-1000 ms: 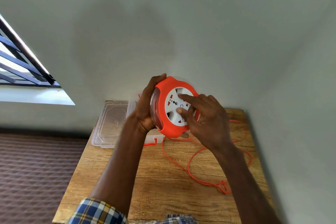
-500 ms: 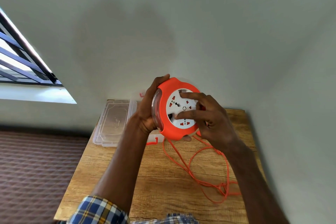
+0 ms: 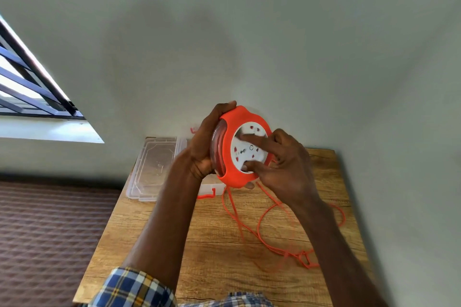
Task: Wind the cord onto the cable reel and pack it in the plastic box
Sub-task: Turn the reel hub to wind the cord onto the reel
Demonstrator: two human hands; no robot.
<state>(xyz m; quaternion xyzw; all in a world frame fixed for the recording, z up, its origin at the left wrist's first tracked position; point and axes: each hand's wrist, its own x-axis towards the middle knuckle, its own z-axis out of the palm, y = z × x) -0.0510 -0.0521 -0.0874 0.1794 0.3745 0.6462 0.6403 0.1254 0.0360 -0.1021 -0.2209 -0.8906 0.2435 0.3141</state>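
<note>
An orange cable reel [image 3: 230,174] with a white socket face is held upright above the back of the wooden table [image 3: 214,254]. My left hand [image 3: 207,142] grips its rim and clear back side. My right hand [image 3: 282,159] presses fingers on the white face. The orange cord [image 3: 264,237] hangs from the reel's bottom and lies in loose loops on the table's right half, blurred near the front. The clear plastic box [image 3: 212,185] sits behind the reel, mostly hidden by my left arm.
A clear plastic lid [image 3: 152,167] lies at the table's back left corner beside the box. A grey wall stands right behind the table. A brown patterned floor lies to the left, below a barred window [image 3: 27,90].
My right hand's fingers have turned the white face round, and the reel has shifted slightly. The loose cord on the table has been drawn in and its loops have moved.
</note>
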